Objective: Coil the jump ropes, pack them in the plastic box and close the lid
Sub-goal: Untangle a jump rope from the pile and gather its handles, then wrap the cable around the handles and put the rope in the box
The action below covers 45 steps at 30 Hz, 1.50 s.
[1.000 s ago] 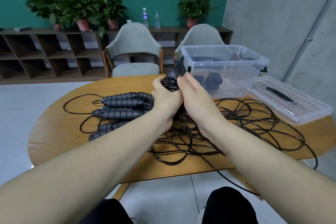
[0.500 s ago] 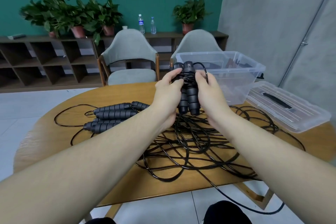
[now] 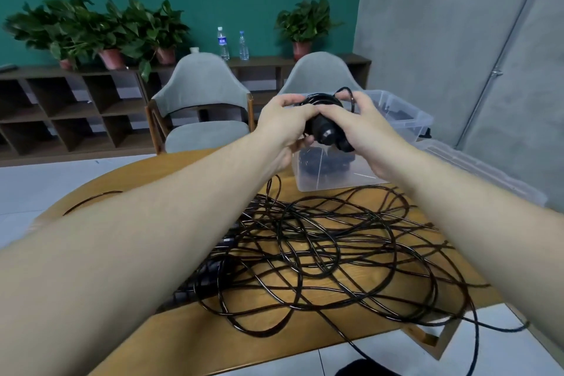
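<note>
Both hands hold a coiled black jump rope (image 3: 327, 128) in the air, just in front of the clear plastic box (image 3: 406, 114). My left hand (image 3: 282, 122) grips its left side and my right hand (image 3: 366, 128) grips its right side; the handle ends point toward me. Dark coiled ropes (image 3: 323, 162) show through the box's front wall. A tangle of loose black ropes (image 3: 320, 244) covers the wooden table (image 3: 274, 336). More black handles (image 3: 210, 275) lie partly hidden under my left forearm. The clear lid (image 3: 476, 171) lies right of the box.
Two grey chairs (image 3: 201, 107) stand behind the table. A low shelf (image 3: 61, 107) with potted plants and two water bottles (image 3: 233, 46) runs along the green wall. One rope hangs off the table's front edge toward the floor.
Both hands have lifted the bundled rope higher and farther toward the box and turned it, so its handle ends face me. The view has shifted; the handles on the table are now under my left arm.
</note>
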Available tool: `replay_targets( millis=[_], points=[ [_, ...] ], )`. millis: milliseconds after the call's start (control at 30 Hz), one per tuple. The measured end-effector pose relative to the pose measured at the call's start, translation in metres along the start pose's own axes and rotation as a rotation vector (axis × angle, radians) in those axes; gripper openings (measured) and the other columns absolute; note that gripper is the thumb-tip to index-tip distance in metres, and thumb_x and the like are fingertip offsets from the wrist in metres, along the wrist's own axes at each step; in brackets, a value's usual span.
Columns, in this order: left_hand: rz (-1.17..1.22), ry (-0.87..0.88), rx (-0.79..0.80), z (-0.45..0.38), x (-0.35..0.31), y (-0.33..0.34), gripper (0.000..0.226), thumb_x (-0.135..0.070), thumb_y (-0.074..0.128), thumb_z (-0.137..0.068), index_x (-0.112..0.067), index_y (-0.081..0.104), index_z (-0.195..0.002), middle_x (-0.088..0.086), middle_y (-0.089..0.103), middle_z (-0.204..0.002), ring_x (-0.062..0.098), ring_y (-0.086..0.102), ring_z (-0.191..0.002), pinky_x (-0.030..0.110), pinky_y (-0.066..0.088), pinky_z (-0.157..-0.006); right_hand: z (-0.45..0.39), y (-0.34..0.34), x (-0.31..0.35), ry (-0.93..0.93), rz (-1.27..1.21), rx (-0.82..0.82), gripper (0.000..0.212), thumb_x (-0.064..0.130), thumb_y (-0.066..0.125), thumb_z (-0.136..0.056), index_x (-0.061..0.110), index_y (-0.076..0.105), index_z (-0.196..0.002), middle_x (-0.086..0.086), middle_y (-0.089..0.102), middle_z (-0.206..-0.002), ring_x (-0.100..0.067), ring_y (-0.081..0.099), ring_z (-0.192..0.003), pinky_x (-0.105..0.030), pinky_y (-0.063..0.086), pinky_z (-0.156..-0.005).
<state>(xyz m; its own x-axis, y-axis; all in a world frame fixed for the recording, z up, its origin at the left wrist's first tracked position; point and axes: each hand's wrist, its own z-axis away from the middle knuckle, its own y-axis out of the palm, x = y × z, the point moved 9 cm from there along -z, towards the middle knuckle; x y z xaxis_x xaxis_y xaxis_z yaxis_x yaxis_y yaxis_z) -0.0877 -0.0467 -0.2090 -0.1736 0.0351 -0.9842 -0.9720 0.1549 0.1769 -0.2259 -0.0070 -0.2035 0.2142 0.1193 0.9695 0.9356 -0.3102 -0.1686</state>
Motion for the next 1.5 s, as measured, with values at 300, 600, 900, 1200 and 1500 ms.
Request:
replay_targets(
  millis=[300,600,900,1200,1500],
  points=[
    [-0.038,0.013,0.051,-0.055,-0.010,0.042,0.033,-0.003,0.051,-0.095,-0.019,0.053,-0.124,0.016,0.062,-0.122,0.022,0.060,-0.079,0.025,0.050,-0.049,-0.071,-0.037,0.018,0.058,0.281,0.041,0.034,0.026,0.067,-0.092,0.025,0.046,-0.119,-0.001,0.063,-0.094,-0.013,0.062,-0.067,-0.023,0.047,-0.048],
    [-0.374,0.091,0.132,-0.113,-0.011,0.066,0.027,-0.010,0.047,-0.099,-0.019,0.050,-0.124,-0.002,0.056,-0.100,0.023,0.063,-0.099,0.033,0.060,-0.079,-0.153,-0.068,-0.033,0.352,0.190,0.098,0.022,0.004,0.055,-0.097,0.007,0.056,-0.118,-0.011,0.062,-0.083,-0.018,0.058,-0.063,-0.027,0.045,-0.057],
    [-1.097,0.408,0.388,-0.138,0.008,0.098,0.017,-0.016,0.053,-0.097,-0.018,0.068,-0.104,-0.011,0.062,-0.091,0.010,0.056,-0.084,0.016,0.041,-0.064,-0.201,-0.086,-0.102,0.560,0.692,0.205,0.020,-0.001,0.044,-0.097,0.002,0.056,-0.113,-0.019,0.061,-0.098,-0.025,0.057,-0.066,-0.026,0.046,-0.050],
    [-1.268,0.368,0.560,-0.148,0.031,0.120,0.014,-0.012,0.054,-0.098,-0.022,0.064,-0.094,-0.013,0.058,-0.078,0.002,0.052,-0.059,0.011,0.042,-0.050,-0.201,-0.083,-0.145,0.795,1.001,0.427,0.024,-0.010,0.046,-0.088,-0.015,0.066,-0.100,-0.031,0.068,-0.096,-0.042,0.068,-0.080,-0.050,0.054,-0.079],
    [-1.173,0.259,0.526,-0.156,0.039,0.109,0.012,-0.016,0.057,-0.099,-0.021,0.068,-0.094,-0.007,0.064,-0.079,0.007,0.063,-0.046,0.015,0.050,-0.045,-0.213,-0.102,-0.161,0.827,1.219,0.454,0.013,0.014,0.066,-0.093,0.004,0.069,-0.101,-0.023,0.067,-0.106,-0.037,0.069,-0.102,-0.050,0.049,-0.102]
  ],
)
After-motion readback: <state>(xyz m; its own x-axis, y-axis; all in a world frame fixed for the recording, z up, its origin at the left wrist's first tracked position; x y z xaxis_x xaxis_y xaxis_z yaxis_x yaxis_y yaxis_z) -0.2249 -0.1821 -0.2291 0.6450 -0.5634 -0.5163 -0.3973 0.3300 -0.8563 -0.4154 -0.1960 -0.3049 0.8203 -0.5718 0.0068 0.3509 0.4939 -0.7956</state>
